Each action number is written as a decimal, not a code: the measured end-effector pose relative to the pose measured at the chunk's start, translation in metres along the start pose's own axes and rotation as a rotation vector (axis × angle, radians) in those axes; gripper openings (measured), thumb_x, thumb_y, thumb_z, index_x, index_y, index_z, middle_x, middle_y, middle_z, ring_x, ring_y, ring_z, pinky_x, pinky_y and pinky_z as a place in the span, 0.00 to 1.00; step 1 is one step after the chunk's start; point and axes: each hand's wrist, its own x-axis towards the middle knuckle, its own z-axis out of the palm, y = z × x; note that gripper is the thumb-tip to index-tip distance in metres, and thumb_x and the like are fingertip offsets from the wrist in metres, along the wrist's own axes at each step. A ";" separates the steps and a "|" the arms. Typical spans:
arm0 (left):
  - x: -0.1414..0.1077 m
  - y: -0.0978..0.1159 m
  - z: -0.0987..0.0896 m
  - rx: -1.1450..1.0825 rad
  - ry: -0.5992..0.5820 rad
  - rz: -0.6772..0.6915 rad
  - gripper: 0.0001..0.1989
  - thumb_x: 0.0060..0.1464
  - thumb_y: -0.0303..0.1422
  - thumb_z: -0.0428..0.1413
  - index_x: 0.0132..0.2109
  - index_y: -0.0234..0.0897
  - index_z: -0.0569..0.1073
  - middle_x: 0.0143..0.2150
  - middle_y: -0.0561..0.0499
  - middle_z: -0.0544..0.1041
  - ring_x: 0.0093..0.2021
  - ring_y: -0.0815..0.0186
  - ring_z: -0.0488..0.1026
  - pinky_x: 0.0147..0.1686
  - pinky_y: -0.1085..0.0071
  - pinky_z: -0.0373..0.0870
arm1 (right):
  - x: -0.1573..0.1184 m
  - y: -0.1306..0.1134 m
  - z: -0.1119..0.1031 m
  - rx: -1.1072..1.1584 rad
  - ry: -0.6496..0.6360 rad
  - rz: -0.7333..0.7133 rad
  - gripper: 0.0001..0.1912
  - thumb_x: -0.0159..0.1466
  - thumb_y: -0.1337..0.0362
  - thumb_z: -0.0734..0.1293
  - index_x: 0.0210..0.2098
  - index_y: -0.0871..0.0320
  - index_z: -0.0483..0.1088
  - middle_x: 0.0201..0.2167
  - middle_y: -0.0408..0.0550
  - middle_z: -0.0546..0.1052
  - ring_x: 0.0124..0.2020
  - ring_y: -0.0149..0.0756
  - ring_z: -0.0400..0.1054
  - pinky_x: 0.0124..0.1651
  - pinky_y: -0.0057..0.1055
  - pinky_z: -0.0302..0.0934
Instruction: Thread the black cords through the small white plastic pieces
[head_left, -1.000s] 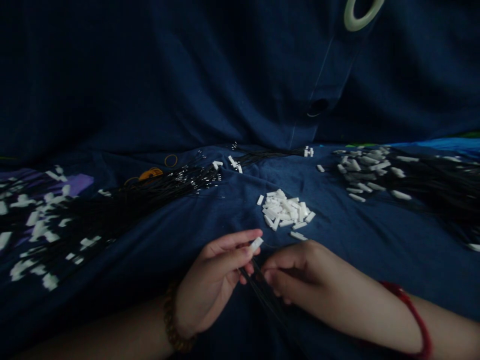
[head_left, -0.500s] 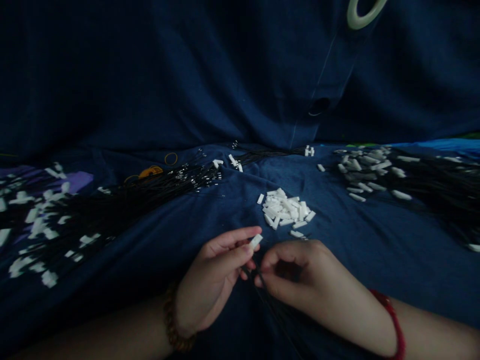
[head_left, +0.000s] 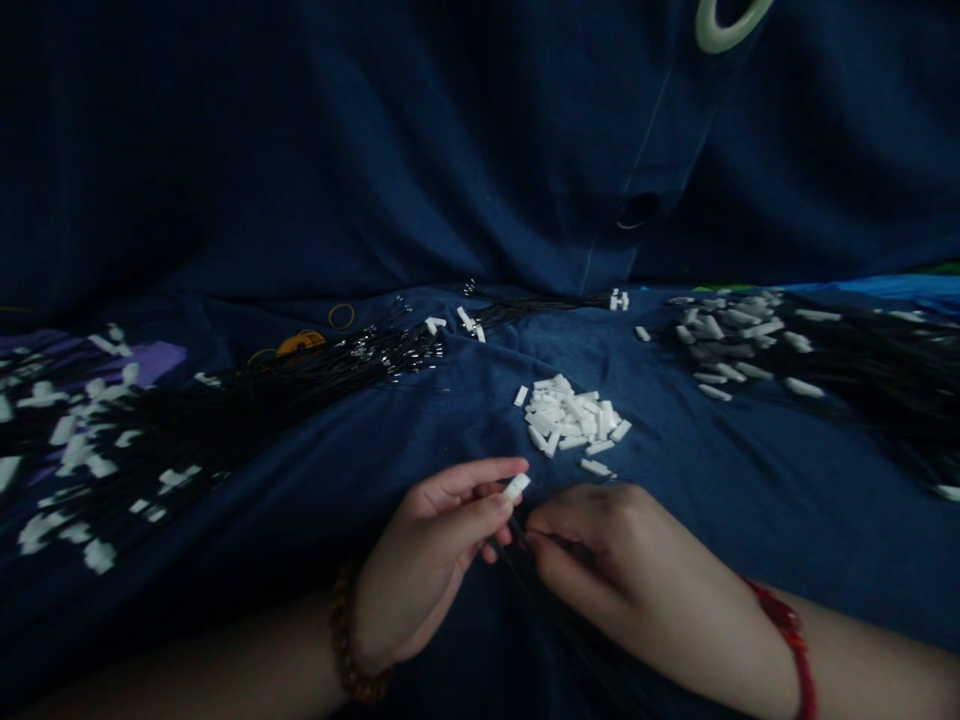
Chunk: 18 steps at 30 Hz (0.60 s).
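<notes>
Black cords (head_left: 247,405) fan across the blue cloth (head_left: 480,425) at left. Nearer, the left hand (head_left: 424,555) pinches a white tube (head_left: 516,487) between thumb and fingers; just right of it the right hand (head_left: 611,560) is curled nearly shut, and whether it grips the dark strands (head_left: 540,600) below cannot be told. Farther off lie a white pile (head_left: 574,420) and, at right, more cords (head_left: 847,360).
</notes>
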 end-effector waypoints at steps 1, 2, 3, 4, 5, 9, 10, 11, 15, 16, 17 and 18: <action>0.000 0.000 0.000 0.005 0.001 -0.007 0.11 0.46 0.27 0.57 0.39 0.38 0.76 0.32 0.50 0.73 0.27 0.73 0.63 0.26 0.76 0.56 | 0.000 0.000 -0.002 0.014 -0.021 0.014 0.10 0.60 0.74 0.57 0.26 0.59 0.66 0.24 0.38 0.69 0.25 0.23 0.62 0.29 0.20 0.52; -0.001 0.001 0.001 0.009 -0.002 -0.013 0.11 0.46 0.27 0.57 0.39 0.38 0.76 0.32 0.50 0.74 0.27 0.73 0.63 0.25 0.76 0.56 | 0.000 -0.001 -0.004 0.029 -0.048 0.029 0.11 0.60 0.74 0.56 0.25 0.59 0.66 0.22 0.37 0.68 0.23 0.23 0.61 0.28 0.20 0.51; -0.001 0.001 0.001 0.012 -0.010 -0.019 0.10 0.46 0.27 0.57 0.39 0.38 0.76 0.32 0.50 0.74 0.27 0.74 0.64 0.25 0.77 0.56 | 0.000 -0.001 -0.006 0.036 -0.069 0.044 0.12 0.60 0.74 0.56 0.23 0.60 0.65 0.21 0.37 0.67 0.22 0.22 0.60 0.26 0.20 0.50; -0.001 0.001 0.001 0.015 -0.019 -0.022 0.10 0.46 0.27 0.57 0.39 0.39 0.76 0.32 0.51 0.74 0.26 0.74 0.64 0.25 0.77 0.56 | -0.001 -0.001 -0.008 0.030 -0.089 0.049 0.13 0.60 0.74 0.56 0.22 0.60 0.64 0.20 0.37 0.66 0.21 0.22 0.59 0.26 0.20 0.50; -0.002 0.001 0.002 0.017 -0.025 -0.023 0.10 0.46 0.27 0.57 0.39 0.39 0.76 0.32 0.51 0.74 0.26 0.74 0.64 0.25 0.77 0.56 | -0.001 -0.001 -0.009 0.005 -0.092 0.049 0.13 0.61 0.74 0.56 0.22 0.60 0.64 0.20 0.37 0.66 0.21 0.22 0.59 0.26 0.21 0.50; -0.002 0.000 0.002 0.033 -0.022 -0.001 0.10 0.46 0.27 0.57 0.38 0.38 0.76 0.31 0.52 0.73 0.26 0.75 0.63 0.24 0.77 0.56 | -0.004 -0.003 -0.007 -0.244 -0.037 -0.007 0.10 0.61 0.71 0.57 0.26 0.58 0.65 0.25 0.39 0.69 0.24 0.25 0.61 0.28 0.23 0.49; -0.001 0.000 0.001 0.040 -0.022 0.003 0.10 0.46 0.28 0.57 0.38 0.39 0.76 0.31 0.52 0.73 0.26 0.75 0.63 0.24 0.78 0.56 | -0.005 -0.003 -0.005 -0.305 -0.033 -0.019 0.10 0.62 0.70 0.56 0.27 0.58 0.65 0.25 0.40 0.69 0.25 0.26 0.61 0.28 0.24 0.49; -0.001 -0.001 0.001 0.049 -0.026 0.005 0.10 0.46 0.28 0.57 0.39 0.39 0.76 0.31 0.52 0.73 0.26 0.75 0.63 0.24 0.78 0.56 | -0.005 -0.004 -0.004 -0.357 -0.031 -0.028 0.10 0.62 0.70 0.56 0.28 0.58 0.65 0.26 0.41 0.69 0.25 0.27 0.61 0.28 0.24 0.49; -0.001 -0.003 0.000 0.079 -0.046 0.010 0.11 0.47 0.28 0.57 0.40 0.40 0.75 0.31 0.53 0.73 0.27 0.75 0.63 0.25 0.78 0.57 | -0.008 -0.007 0.002 -0.549 0.017 -0.124 0.09 0.60 0.70 0.57 0.26 0.59 0.64 0.24 0.43 0.68 0.23 0.29 0.60 0.27 0.27 0.48; -0.001 -0.003 0.000 0.084 -0.052 0.010 0.11 0.47 0.28 0.56 0.40 0.40 0.75 0.31 0.53 0.73 0.27 0.75 0.63 0.25 0.78 0.57 | -0.009 -0.008 0.002 -0.575 0.049 -0.153 0.08 0.59 0.71 0.58 0.25 0.59 0.64 0.23 0.43 0.68 0.22 0.30 0.59 0.26 0.28 0.47; -0.001 -0.004 -0.001 0.091 -0.058 0.010 0.11 0.48 0.29 0.56 0.41 0.40 0.75 0.31 0.53 0.73 0.27 0.75 0.63 0.25 0.78 0.57 | -0.010 -0.010 0.002 -0.571 0.076 -0.162 0.07 0.58 0.71 0.59 0.25 0.59 0.64 0.23 0.42 0.68 0.22 0.30 0.59 0.26 0.28 0.47; -0.001 -0.004 -0.001 0.095 -0.061 0.007 0.11 0.48 0.29 0.56 0.41 0.40 0.75 0.30 0.53 0.73 0.27 0.75 0.63 0.25 0.79 0.57 | -0.011 -0.012 0.001 -0.537 0.087 -0.135 0.06 0.57 0.71 0.59 0.25 0.58 0.64 0.23 0.42 0.68 0.21 0.30 0.59 0.26 0.28 0.47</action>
